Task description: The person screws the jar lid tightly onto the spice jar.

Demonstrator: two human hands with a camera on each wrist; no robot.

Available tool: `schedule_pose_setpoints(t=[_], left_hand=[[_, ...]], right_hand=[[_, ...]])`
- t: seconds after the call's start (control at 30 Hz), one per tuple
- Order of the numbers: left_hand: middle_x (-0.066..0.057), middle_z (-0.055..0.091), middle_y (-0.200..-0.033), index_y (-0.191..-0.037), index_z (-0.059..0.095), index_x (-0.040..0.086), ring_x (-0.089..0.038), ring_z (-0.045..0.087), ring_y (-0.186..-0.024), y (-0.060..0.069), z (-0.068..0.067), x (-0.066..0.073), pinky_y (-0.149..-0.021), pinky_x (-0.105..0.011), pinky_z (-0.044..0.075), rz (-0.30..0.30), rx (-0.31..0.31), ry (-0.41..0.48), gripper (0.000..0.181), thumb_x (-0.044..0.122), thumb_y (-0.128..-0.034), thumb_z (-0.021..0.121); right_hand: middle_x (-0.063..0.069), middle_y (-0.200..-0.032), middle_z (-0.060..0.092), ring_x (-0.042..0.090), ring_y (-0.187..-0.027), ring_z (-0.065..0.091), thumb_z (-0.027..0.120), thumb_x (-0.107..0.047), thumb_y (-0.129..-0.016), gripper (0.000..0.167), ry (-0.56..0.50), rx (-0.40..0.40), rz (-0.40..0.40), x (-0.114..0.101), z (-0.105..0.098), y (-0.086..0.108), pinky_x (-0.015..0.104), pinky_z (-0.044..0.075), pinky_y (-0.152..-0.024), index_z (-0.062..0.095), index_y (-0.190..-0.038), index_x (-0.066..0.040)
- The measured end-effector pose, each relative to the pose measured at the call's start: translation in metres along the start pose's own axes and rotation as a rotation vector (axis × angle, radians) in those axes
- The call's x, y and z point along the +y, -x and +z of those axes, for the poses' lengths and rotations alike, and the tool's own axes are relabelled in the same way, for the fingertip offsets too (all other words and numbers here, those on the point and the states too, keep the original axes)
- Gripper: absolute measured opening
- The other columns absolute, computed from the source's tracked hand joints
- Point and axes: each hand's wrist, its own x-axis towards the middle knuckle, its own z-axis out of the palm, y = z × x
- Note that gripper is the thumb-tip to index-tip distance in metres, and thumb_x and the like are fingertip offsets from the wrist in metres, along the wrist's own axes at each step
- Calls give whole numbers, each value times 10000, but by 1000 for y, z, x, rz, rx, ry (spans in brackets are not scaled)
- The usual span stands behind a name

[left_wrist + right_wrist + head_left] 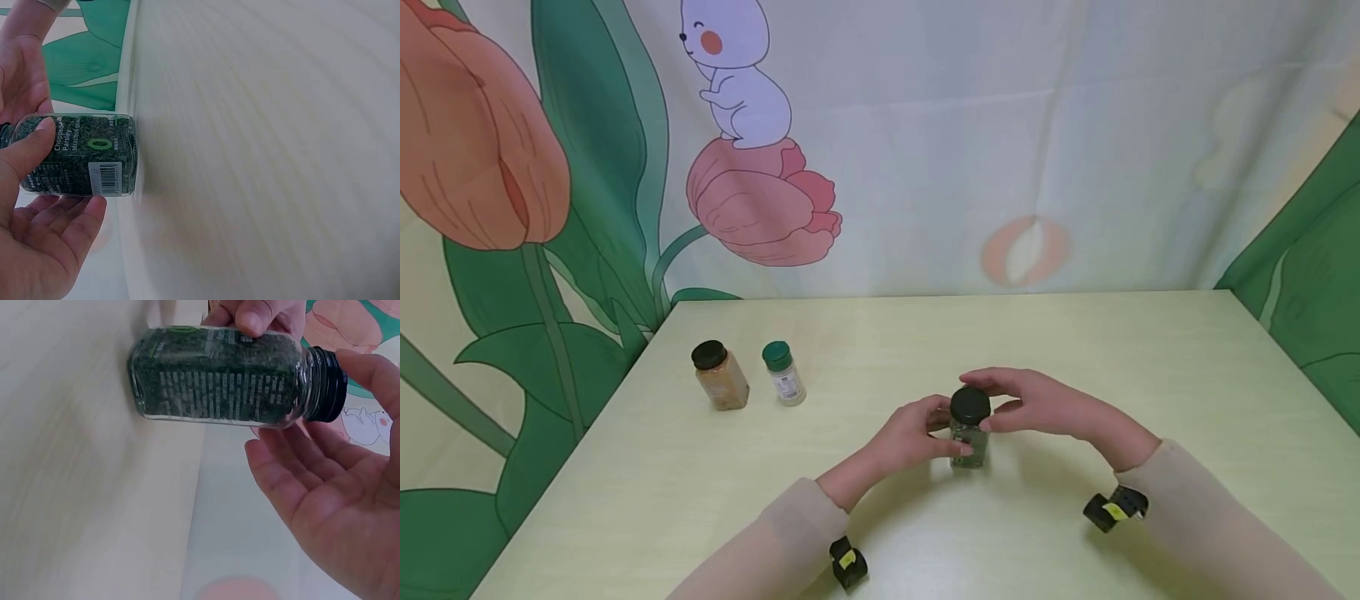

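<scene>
A clear glass jar of chopped parsley (pixel 969 448) with dark green flakes stands upright on the table, with a black lid (pixel 970 405) on top. My left hand (pixel 912 433) grips the jar's body from the left, its thumb (pixel 37 145) on the labelled side and its fingers on the opposite face. From the right, my right hand (pixel 1037 403) reaches round the lid. In the right wrist view its thumb meets the lid's edge, while the lower fingers (pixel 281 481) stretch out beside the jar. Contact behind the lid is hidden.
At the table's left stand a jar of tan powder (pixel 722 384) with a black lid and a small white-labelled bottle (pixel 788 384) with a green cap. A printed cloth (pixel 917 183) hangs behind the table (pixel 1075 333). Each wrist wears a small black camera.
</scene>
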Motion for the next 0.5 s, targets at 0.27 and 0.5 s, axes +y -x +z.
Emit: schedule_pose_setpoints(t=[0.27,0.5], left_hand=[[-209,668,-1356,-1311,581,-28,-378,614,-1332,0,1,0,-1120,-482,516,7,0,-8,499,128,-891,800],[-202,667,-1360,-1309,583,-22,-371,616,-1332,0,1,-1,-1139,-498,496,7,0,-20,497,147,-895,799]], right_hand=[[276,-1454,558,369,-1320,592,665,-117,-963,594,-17,-56,-44,2,-5,-6,328,560,-1063,450,-1485,67],[268,-1357,615,289,-1233,635,683,-99,-951,520,-19,-38,-61,2,-3,-9,280,574,-1023,519,-1413,74]])
